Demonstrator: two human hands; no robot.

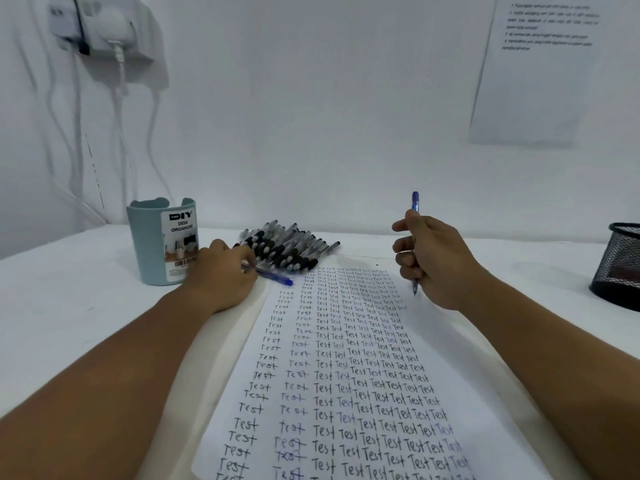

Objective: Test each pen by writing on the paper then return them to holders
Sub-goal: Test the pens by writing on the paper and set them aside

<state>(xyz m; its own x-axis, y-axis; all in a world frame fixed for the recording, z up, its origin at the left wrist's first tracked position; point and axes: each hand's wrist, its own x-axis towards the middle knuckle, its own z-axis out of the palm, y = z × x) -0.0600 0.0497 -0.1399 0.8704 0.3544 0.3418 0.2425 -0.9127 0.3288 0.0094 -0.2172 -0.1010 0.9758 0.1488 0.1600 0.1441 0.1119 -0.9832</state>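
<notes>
Now, from the head camera, your right hand [434, 261] grips a blue pen [415, 202] nearly upright, fingers curled round the barrel, the cap end sticking up above your fist and the tip pointing down just over the upper right part of the paper [363, 375]. Your left hand [221, 275] lies on the worktop [69, 306] at the paper's upper left corner, its fingers curled over a second blue pen [277, 278] that lies almost flat, its blue end poking out to the right onto the paper's edge. Just beyond that hand sits a heap of black-gripped pens [287, 249], touching the far edge of the paper. The teal holder [162, 240], labelled DIY desk organizer, stands upright just left of your left hand. The black mesh holder [620, 265] stands at the far right, well apart from your right hand. Columns of the word "Test" cover the paper between your forearms.
</notes>
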